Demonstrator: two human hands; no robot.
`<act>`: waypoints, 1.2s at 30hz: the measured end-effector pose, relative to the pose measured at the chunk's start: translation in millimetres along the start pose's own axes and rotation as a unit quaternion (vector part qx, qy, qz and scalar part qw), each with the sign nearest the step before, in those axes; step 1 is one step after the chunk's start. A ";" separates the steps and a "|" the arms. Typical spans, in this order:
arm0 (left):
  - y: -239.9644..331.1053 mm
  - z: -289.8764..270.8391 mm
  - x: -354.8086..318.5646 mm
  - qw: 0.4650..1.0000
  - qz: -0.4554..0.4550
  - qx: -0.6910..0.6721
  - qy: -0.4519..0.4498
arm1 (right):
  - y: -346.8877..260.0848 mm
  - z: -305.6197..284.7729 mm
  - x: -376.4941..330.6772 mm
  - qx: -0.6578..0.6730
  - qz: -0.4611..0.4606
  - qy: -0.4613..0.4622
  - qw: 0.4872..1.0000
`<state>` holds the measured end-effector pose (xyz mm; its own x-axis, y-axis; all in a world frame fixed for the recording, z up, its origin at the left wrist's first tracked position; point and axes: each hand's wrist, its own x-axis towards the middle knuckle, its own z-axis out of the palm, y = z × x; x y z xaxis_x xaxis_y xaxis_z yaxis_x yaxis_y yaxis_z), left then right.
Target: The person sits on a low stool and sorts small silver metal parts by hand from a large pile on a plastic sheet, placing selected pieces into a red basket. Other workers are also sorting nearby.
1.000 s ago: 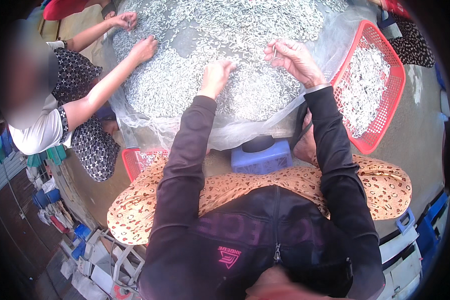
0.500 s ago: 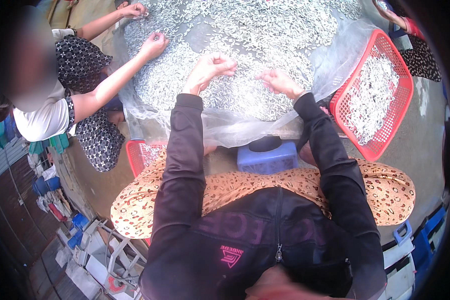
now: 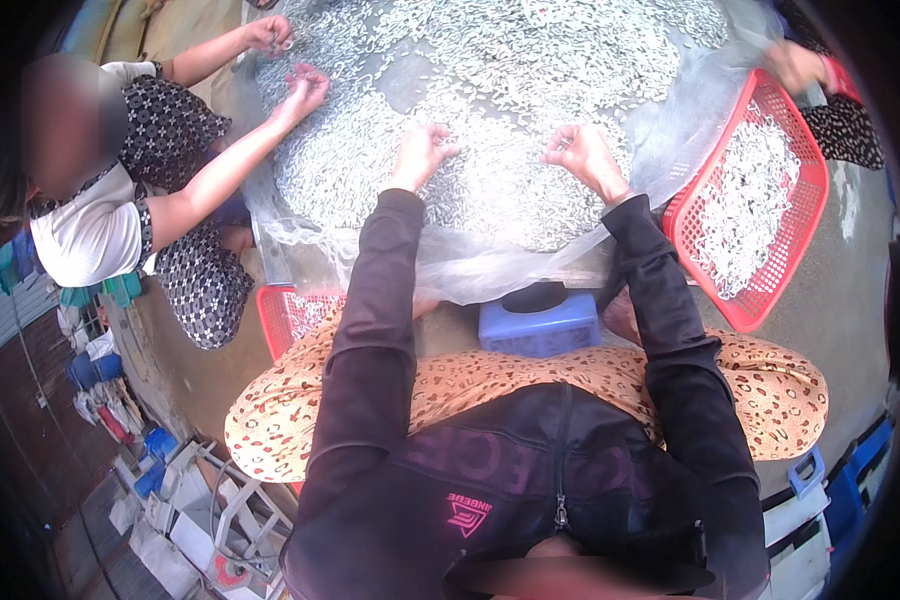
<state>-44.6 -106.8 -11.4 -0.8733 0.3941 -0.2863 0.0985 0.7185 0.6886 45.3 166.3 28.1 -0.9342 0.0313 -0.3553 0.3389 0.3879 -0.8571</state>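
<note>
My left hand (image 3: 423,158) hovers over a wide spread of small slender silvery-white pieces (image 3: 490,200), which look like tiny fish. Its thumb and fingers come together in a pinch, and anything between them is too small to make out. To its right my right hand (image 3: 585,160) is bent over the same spread, thumb meeting fingertips, with its contents likewise unclear. A gap full of the pieces separates the two hands. Translucent plastic sheeting (image 3: 470,277) lies under the heap and hangs over the near edge.
A red perforated basket (image 3: 815,200) with pale curled strips stands tilted at right. Another red basket (image 3: 272,318) sits by my left knee, a blue plastic stool (image 3: 540,328) between my legs. Co-workers' hands work at left (image 3: 305,95) and at far right (image 3: 795,68).
My left hand has shifted slightly right and down. My right hand has moved a little right and up, its fingers more curled. The far-right co-worker's hand has come down beside the red basket.
</note>
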 end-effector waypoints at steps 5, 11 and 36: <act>-21.4 25.8 10.0 0.973 0.106 0.194 0.059 | -7.2 -36.4 -7.7 0.421 0.049 -0.079 0.902; -6.4 -7.6 0.6 0.985 0.127 -0.100 -0.054 | 8.5 -66.6 -9.6 0.703 -0.107 -0.139 0.689; 115.9 213.2 -15.5 0.886 0.358 0.286 -0.066 | 158.3 -251.5 -62.0 0.577 0.016 0.448 0.682</act>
<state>82.0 92.6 -69.2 -0.4300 0.9027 -0.0145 0.8635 0.4158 0.2854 128.9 457.4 8.2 -0.4410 0.7743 -0.4538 -0.2610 -0.5944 -0.7606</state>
